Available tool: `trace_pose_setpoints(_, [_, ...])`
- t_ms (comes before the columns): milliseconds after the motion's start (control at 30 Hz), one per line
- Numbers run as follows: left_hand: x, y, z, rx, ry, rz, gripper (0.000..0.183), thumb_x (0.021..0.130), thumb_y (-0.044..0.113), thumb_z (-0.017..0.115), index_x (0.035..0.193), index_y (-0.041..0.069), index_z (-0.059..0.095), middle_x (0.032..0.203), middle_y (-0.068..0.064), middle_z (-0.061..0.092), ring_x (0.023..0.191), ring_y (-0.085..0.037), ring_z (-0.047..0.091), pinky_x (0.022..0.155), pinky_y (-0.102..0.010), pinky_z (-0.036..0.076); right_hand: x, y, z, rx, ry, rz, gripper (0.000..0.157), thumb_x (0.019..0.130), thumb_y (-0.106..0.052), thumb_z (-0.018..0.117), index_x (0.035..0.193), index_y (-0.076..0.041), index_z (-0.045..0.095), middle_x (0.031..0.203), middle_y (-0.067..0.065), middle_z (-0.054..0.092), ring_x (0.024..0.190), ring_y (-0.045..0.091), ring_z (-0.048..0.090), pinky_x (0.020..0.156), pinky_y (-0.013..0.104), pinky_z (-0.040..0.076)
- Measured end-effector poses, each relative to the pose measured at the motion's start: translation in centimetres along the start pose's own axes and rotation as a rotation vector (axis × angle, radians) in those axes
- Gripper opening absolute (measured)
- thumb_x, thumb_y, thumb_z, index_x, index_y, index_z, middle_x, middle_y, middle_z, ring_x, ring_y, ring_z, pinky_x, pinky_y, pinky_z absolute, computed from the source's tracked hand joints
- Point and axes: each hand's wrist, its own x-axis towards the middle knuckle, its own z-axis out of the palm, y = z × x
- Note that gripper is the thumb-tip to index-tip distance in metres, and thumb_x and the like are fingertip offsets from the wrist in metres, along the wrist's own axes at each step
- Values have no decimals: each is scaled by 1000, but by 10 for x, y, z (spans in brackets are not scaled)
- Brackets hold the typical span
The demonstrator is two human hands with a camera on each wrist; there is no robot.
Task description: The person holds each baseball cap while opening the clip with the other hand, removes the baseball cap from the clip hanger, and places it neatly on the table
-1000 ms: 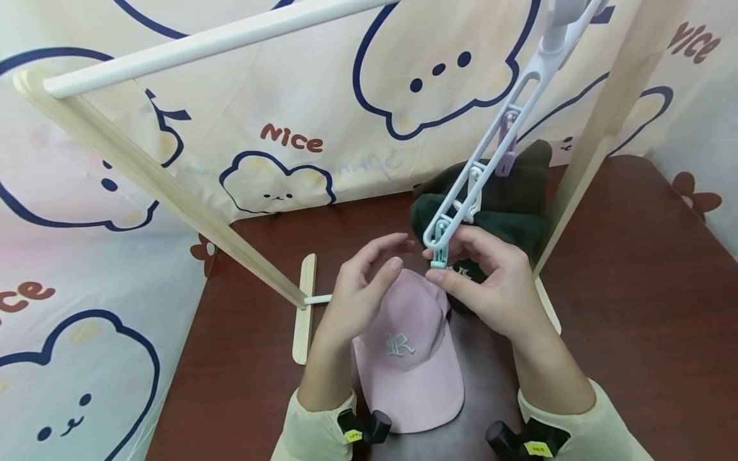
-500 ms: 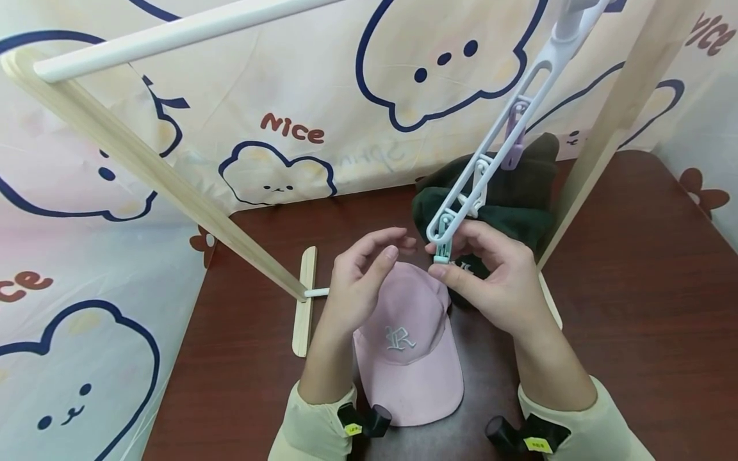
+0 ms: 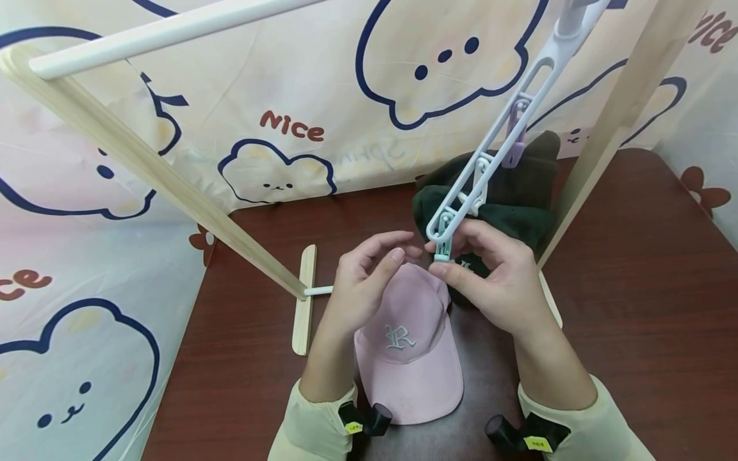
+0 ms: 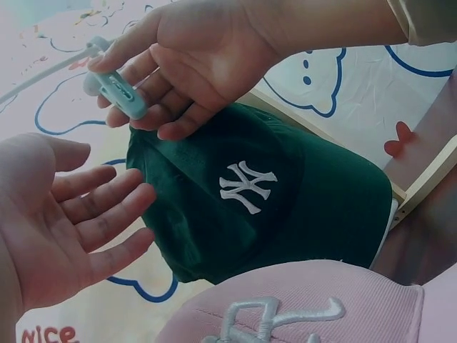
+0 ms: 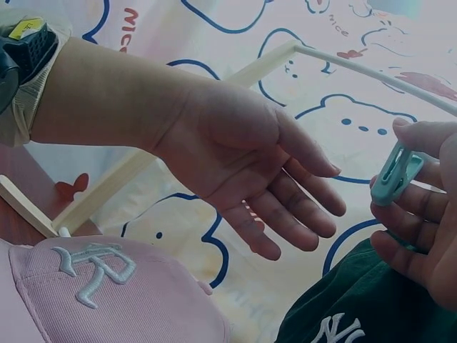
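My right hand (image 3: 504,278) pinches a teal clothes clip (image 3: 442,248) between thumb and fingers, at the lower end of a pale blue hanger (image 3: 533,89). The clip (image 4: 123,94) shows clearly in the left wrist view. Palm turned toward it, my left hand (image 3: 363,285) holds nothing, its fingers loosely bent. Below both hands lies a pink baseball cap (image 3: 406,384) with an embroidered R, brim toward me. A dark green cap (image 4: 200,186) with a white NY logo is behind the right hand, partly hidden by it in the head view.
A purple clip (image 3: 513,153) and a white clip (image 3: 480,186) sit higher on the hanger. Wooden posts (image 3: 173,189) and a white rail (image 3: 173,35) form a rack over the brown table (image 3: 646,307). Dark brown fabric (image 3: 539,160) lies behind the green cap. Printed cloth (image 3: 277,77) hangs behind.
The head view has tilted slightly, shifting the rack and hanger a little in it. My right hand stays on the clip; my left hand stays beside it, barely moved.
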Motion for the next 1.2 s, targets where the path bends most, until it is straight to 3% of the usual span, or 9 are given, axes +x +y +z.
trace_pose_setpoints(400, [2,-3,3,-58,-28,25,27,97,18,51,119,4,59,96,-16,68,93,-25,65,86,-48,50,0,1,0,16,-7,2,41,74,9,72,112,-1,61,94,10,68,83,16,61,75,26,50])
trace_pose_setpoints(600, [2,-4,6,-92,-56,8,26,97,14,51,120,5,59,100,-15,68,94,-26,65,88,-45,50,1,4,0,16,0,-8,40,74,8,73,112,-1,62,92,9,68,82,15,61,75,25,50])
trace_pose_setpoints(833, [2,-4,7,-41,-72,-21,25,98,18,51,119,10,61,97,-8,68,94,-21,64,86,-40,51,2,4,1,27,-1,-14,40,74,8,73,112,-2,62,92,10,68,81,16,61,76,27,51])
trace_pose_setpoints(1200, [2,-2,7,-82,-65,7,25,97,13,51,118,4,60,97,-14,68,92,-24,64,86,-41,51,2,3,1,23,-8,-16,39,75,7,73,112,-2,62,93,9,68,82,16,61,79,26,51])
